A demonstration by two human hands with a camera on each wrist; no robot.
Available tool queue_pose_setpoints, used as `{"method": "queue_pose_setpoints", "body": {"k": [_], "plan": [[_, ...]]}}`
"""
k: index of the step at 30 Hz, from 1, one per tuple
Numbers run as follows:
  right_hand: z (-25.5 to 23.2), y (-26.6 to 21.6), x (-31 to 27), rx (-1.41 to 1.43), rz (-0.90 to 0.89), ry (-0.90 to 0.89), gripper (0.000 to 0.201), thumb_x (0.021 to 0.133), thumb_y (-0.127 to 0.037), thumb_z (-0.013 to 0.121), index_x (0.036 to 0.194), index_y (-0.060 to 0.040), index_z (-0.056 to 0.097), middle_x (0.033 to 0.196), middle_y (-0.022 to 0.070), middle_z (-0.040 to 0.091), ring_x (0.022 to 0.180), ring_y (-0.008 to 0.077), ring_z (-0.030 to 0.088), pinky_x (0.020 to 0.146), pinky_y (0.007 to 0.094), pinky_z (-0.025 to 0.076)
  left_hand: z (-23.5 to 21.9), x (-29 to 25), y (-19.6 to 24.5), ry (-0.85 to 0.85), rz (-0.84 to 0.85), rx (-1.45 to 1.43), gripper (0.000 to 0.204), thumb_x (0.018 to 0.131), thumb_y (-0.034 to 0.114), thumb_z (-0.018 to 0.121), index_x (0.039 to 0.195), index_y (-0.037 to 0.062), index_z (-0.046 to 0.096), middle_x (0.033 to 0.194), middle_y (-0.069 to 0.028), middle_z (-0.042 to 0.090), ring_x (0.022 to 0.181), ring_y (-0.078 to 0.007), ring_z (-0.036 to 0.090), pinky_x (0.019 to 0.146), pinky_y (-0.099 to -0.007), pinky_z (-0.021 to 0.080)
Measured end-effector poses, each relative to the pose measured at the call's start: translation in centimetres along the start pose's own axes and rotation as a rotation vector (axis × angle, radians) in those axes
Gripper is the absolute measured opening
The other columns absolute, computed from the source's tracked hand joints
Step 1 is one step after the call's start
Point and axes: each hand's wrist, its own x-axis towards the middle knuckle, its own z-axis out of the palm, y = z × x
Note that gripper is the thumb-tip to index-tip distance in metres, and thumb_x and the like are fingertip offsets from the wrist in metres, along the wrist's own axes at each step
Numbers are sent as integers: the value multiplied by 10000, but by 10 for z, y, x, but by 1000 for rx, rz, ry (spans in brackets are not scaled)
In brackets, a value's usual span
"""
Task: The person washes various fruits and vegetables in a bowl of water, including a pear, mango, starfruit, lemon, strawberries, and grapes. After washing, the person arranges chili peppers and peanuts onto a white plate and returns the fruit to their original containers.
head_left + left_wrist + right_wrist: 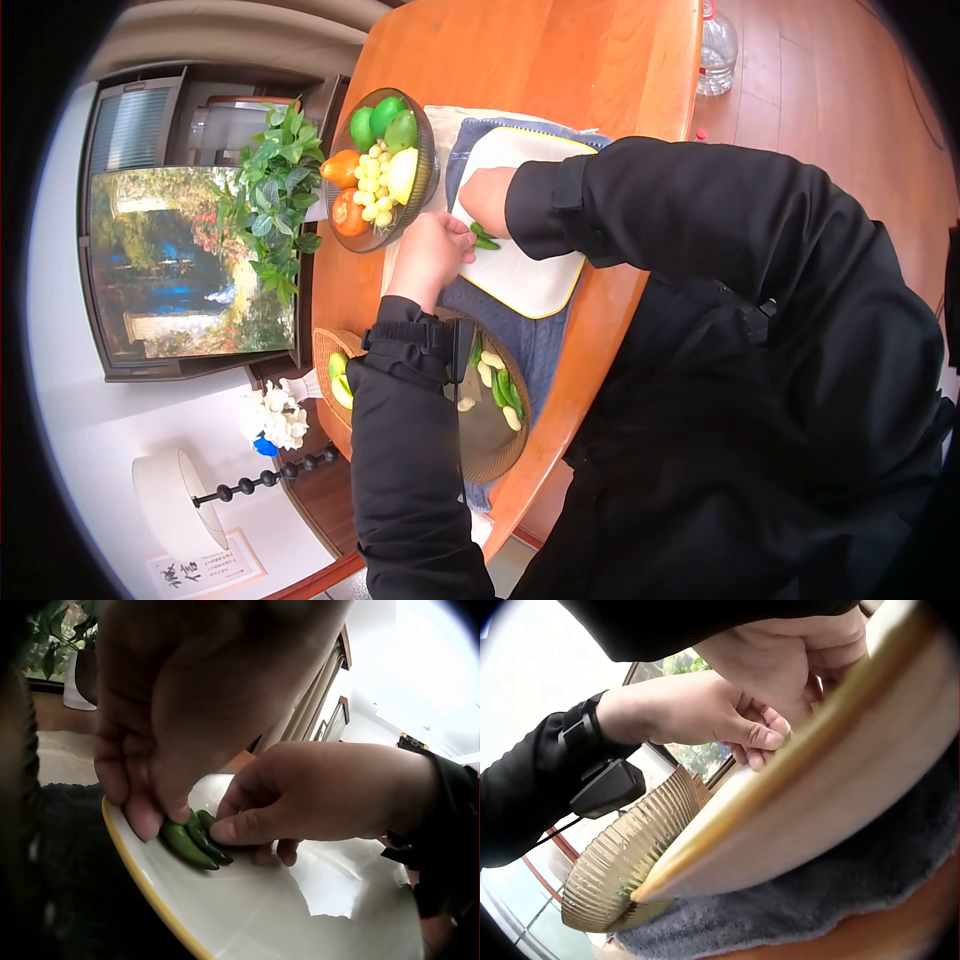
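Several small green peppers (187, 844) lie side by side on a white, yellow-rimmed rectangular plate (535, 285). From one side my left hand (432, 255) reaches over the plate's rim, its thumb and bent fingers pinching the end of a pepper in the left wrist view. Across from it my right hand (300, 799) holds the darker pepper on the far side, thumb on top and fingers curled beneath. In the right wrist view the raised plate edge hides the peppers, and both hands meet just behind it.
Under the plate lies a grey-blue towel (548, 365). A ribbed bowl (485, 450) beside my left forearm holds green peppers and pale pod-shaped pieces. Beyond my hands stands a glass bowl (432, 165) of fruit. A wicker basket (325, 345) sits at the table's far edge.
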Motion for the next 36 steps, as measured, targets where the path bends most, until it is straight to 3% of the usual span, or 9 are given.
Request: {"method": "queue_pose_setpoints", "body": {"k": [7, 14, 18, 20, 30, 36], "plan": [[-7, -3, 10, -61, -51, -56, 188, 893, -105, 730, 994, 24, 823, 1021, 278, 799, 991, 432, 800, 856, 490, 646, 4, 8, -11, -34, -36, -168, 135, 999, 50, 769, 1021, -80, 742, 894, -135, 808, 810, -199, 824, 687, -343, 601], [-15, -5, 6, -1, 62, -76, 220, 903, -113, 746, 1056, 28, 817, 1064, 271, 806, 1051, 426, 795, 886, 483, 645, 5, 3, -6, -29, -111, -287, 125, 1050, 37, 720, 1072, -86, 727, 950, -145, 805, 829, -202, 821, 671, -310, 624], [-15, -4, 12, 19, 114, -79, 222, 881, -81, 766, 1066, 29, 820, 1077, 274, 805, 1063, 426, 794, 892, 482, 645, 7, 5, -2, -31, -124, -313, 125, 1074, 41, 708, 1080, -84, 708, 984, -154, 796, 868, -218, 815, 731, -313, 653], [-12, -5, 15, 17, 118, -76, 218, 876, -77, 769, 1059, 30, 820, 1078, 276, 804, 1066, 426, 793, 893, 481, 645, 8, 2, -2, -5, -130, -326, 114, 1054, 24, 715, 1067, -89, 721, 960, -144, 803, 821, -196, 817, 677, -311, 636], [-13, 1, 15, 22, 92, -94, 266, 853, -110, 806, 1071, 43, 807, 1070, 277, 803, 1073, 427, 789, 895, 478, 638, 7, -2, 8, 5, -150, -324, 89, 1047, 12, 709, 1060, -76, 702, 935, -149, 795, 781, -209, 816, 646, -315, 631], [-8, 15, 25, 161, 158, -111, 274, 833, -161, 819, 1056, -3, 814, 1046, 231, 814, 1045, 395, 794, 897, 464, 631, 6, -4, 13, -23, -160, -342, 111, 1055, -3, 679, 1140, -71, 658, 925, -163, 787, 770, -224, 820, 634, -321, 640]]}}
